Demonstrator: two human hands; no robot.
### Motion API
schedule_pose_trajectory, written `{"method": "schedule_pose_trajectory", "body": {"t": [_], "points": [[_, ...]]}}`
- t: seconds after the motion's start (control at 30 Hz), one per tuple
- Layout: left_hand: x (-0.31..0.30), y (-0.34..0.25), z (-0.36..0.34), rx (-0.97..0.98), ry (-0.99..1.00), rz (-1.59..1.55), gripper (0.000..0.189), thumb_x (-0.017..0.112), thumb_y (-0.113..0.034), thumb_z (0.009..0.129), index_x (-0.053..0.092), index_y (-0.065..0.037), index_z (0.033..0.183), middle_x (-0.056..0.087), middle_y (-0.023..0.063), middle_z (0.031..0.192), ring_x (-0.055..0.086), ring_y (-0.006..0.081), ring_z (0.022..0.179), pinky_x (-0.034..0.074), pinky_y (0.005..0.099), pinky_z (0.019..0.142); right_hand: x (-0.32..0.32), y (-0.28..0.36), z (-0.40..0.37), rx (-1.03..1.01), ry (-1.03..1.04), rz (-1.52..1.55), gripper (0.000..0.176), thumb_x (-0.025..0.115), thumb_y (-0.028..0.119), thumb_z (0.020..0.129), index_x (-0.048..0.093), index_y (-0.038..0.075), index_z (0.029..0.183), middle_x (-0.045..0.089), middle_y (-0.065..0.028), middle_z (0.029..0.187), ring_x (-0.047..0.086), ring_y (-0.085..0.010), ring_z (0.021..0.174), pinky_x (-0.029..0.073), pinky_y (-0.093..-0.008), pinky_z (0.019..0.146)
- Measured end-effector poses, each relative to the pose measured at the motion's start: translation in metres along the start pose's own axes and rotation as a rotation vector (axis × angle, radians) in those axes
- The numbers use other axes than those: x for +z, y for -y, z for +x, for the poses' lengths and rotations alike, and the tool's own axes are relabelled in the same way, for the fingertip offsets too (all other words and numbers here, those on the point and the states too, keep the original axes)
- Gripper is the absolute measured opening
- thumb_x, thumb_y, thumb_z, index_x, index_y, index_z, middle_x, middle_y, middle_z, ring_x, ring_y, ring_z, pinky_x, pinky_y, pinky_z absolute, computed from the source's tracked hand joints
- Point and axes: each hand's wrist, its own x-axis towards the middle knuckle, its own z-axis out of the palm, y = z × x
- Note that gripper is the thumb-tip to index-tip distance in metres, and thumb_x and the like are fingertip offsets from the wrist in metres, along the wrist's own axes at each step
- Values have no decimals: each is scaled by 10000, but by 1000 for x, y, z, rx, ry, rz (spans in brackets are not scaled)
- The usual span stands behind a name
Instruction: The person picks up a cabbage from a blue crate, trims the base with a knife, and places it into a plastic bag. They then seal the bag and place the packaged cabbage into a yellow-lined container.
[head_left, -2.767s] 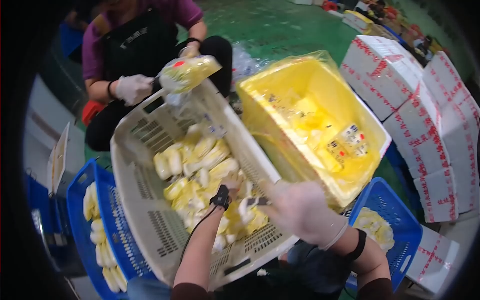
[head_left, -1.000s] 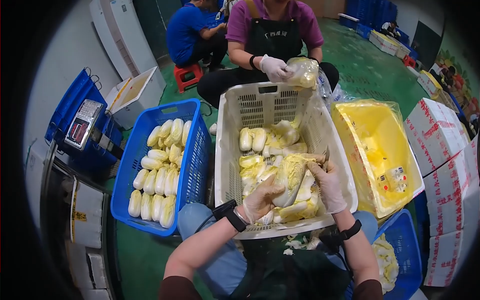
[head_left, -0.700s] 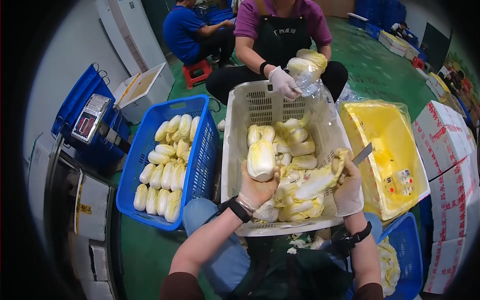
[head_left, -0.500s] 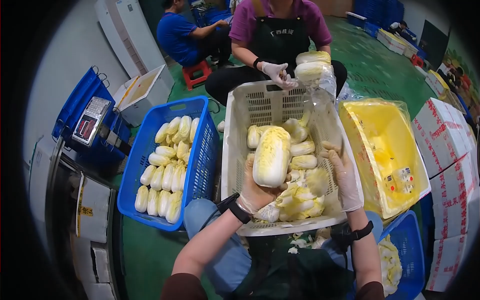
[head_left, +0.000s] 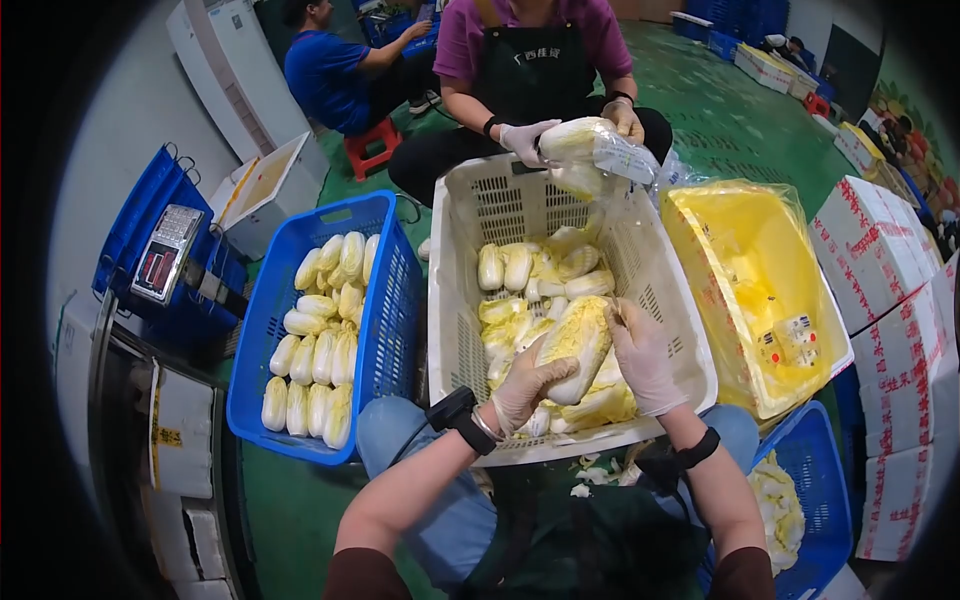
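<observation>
The gloved left hand [head_left: 528,385] is cupped under a cabbage [head_left: 573,345], with its fingers curled up around the near end so that the palm takes the weight. The right hand [head_left: 645,358], also gloved, clasps the same cabbage along its right side, thumb pressed to the outer leaves. That grip looks meant to steady the head and get at its leaves (whether a blade sits in this hand I cannot tell).

The cabbage is held low and tilted, tip pointing far and right, just above the pile [head_left: 515,275] in the white crate [head_left: 452,300]. The crate sits right before the person's knees, within easy reach of both arms. Loose leaf bits [head_left: 580,490] lie on the lap below its near rim.

Just beside it on the left stands a blue crate [head_left: 390,300]. Its rows [head_left: 318,350] of heads lie side by side, packed tight so they do not roll. To the right is a yellow bin [head_left: 735,230] lined with film, with a few packs [head_left: 787,340] at the bottom. A blue basket [head_left: 815,470] at near right holds scraps [head_left: 780,510].

Across the white crate a co-worker [head_left: 540,60] holds a bagged head [head_left: 585,145] over the far rim. A scale [head_left: 165,250] stands at the left, and taped boxes [head_left: 880,250] are stacked at the right.
</observation>
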Motion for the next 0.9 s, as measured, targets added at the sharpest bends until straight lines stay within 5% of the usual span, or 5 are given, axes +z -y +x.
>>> {"method": "schedule_pose_trajectory", "body": {"t": [0.23, 0.3, 0.4, 0.67, 0.9], "points": [[0, 2, -1, 138, -26, -2, 694, 705, -207, 823, 359, -23, 1396, 541, 106, 1289, 545, 209, 1171, 464, 364, 985, 28, -30, 6, 90, -267, 371, 306, 508, 291, 975, 573, -5, 940, 538, -99, 690, 523, -213, 576, 421, -370, 554], [-4, 2, 0, 84, -9, -431, 663, 703, -237, 838, 389, -45, 1390, 525, 132, 1323, 525, 244, 1205, 435, 410, 1023, 17, -23, 5, 506, -183, 739, 347, 493, 331, 992, 572, 2, 916, 467, -11, 658, 440, -102, 565, 383, -299, 506], [-13, -4, 4, 96, -85, -697, 627, 699, -290, 846, 434, -71, 1371, 508, 137, 1350, 497, 281, 1238, 396, 449, 1059, 5, -6, 4, 541, -350, 891, 219, 492, 306, 997, 555, 99, 960, 410, 80, 630, 327, -1, 471, 260, -191, 394], [-15, -23, 4, 203, 113, -880, 593, 673, -343, 857, 472, -71, 1344, 529, 159, 1324, 498, 306, 1233, 415, 438, 1047, 3, -9, -6, 443, -556, 1032, 302, 496, 327, 997, 573, 49, 1085, 423, 64, 644, 381, -32, 508, 323, -207, 435], [-32, -19, 4, 17, 411, -1187, 657, 552, -452, 913, 387, -26, 1385, 446, 243, 1359, 484, 391, 1223, 452, 505, 1004, -26, -11, 12, 439, -575, 1298, 284, 525, 283, 962, 554, 62, 1138, 589, -16, 927, 580, -131, 801, 496, -283, 730]]}}
